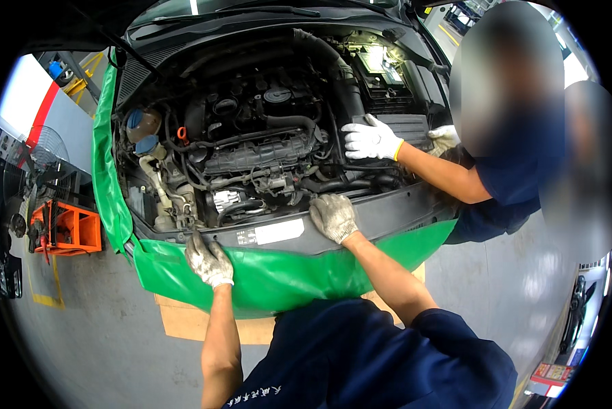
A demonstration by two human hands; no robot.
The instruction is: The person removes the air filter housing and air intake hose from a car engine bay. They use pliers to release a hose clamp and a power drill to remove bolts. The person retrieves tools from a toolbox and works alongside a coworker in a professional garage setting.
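head: right fingers [325, 206] point forward

Both gloved hands [209, 262] [334, 217] apart, palms down, fingers [219, 253] seemingly loose, forearms [222, 334] outstretched.

The left hand [209, 261] wears a white knit work glove, smudged grey across fingers and back, with a pale ribbed cuff [222, 281]. The right hand [334, 217] has a matching glove, similarly grimy. The shirt [367, 361] is dark navy, short-sleeved on the right, with small white lettering [255, 397] toward the near left. Both forearms are bare.
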